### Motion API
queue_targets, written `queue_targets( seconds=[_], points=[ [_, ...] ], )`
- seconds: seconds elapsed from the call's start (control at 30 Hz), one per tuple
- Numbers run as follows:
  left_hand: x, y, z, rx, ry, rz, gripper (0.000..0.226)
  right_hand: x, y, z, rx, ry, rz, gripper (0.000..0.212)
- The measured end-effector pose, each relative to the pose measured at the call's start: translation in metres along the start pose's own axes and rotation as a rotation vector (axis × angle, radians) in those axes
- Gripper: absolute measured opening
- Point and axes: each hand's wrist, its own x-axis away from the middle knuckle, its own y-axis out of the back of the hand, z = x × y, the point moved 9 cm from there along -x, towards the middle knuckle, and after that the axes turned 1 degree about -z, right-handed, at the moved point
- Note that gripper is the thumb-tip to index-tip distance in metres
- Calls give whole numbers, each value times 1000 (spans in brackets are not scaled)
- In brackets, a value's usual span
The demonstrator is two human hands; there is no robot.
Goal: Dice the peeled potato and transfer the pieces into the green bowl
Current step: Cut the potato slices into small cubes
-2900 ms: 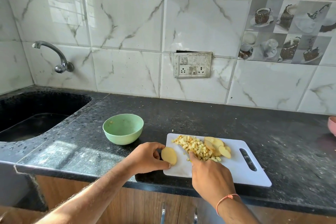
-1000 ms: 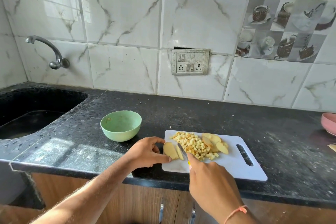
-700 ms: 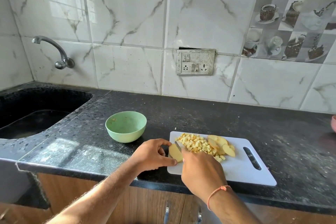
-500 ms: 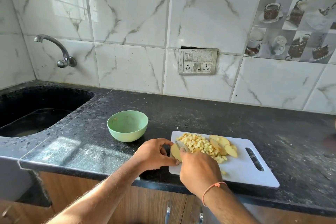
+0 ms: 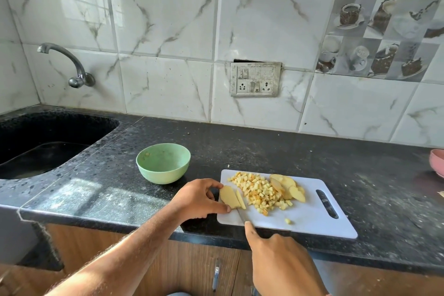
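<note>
A white cutting board (image 5: 312, 218) lies on the black counter. A pile of diced potato (image 5: 259, 191) sits in its middle, with several uncut slices (image 5: 287, 186) to the right. My left hand (image 5: 197, 199) pinches a flat potato slice (image 5: 228, 196) at the board's left edge; a thin strip (image 5: 241, 199) lies cut off beside it. My right hand (image 5: 278, 264) grips a knife (image 5: 241, 215), its blade pointing at the slice from the board's near edge. The green bowl (image 5: 163, 163) stands left of the board; only a few scraps show inside.
A dark sink (image 5: 36, 146) with a wall tap (image 5: 72, 67) is on the left. A pink bowl (image 5: 437, 162) shows at the right edge. One loose cube (image 5: 287, 221) lies near the board's front. A socket panel (image 5: 255, 83) is on the tiled wall.
My right hand has drawn the knife back toward me, uncovering the slice. A thin strip now lies separated from the slice my left hand holds.
</note>
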Motion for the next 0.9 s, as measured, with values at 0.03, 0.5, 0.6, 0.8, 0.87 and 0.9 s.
queue_targets(
  seconds=[0.03,0.5,0.6,0.8,0.87,0.9],
  points=[
    [0,0,0,2,2,-1,69,2,0,-2,-13,-10,10,76],
    [1,-3,5,87,9,16,51,-33,33,15,-45,29,-346,60],
    [0,-3,7,97,12,18,52,-49,28,22,-13,7,-313,61],
    [-3,-2,8,137,41,40,54,-68,20,30,77,-21,-238,65],
    [-3,-2,8,140,49,45,54,-68,18,30,86,-10,-218,65],
    [-3,-3,8,143,53,45,54,-67,18,28,88,-6,-209,65]
  ],
)
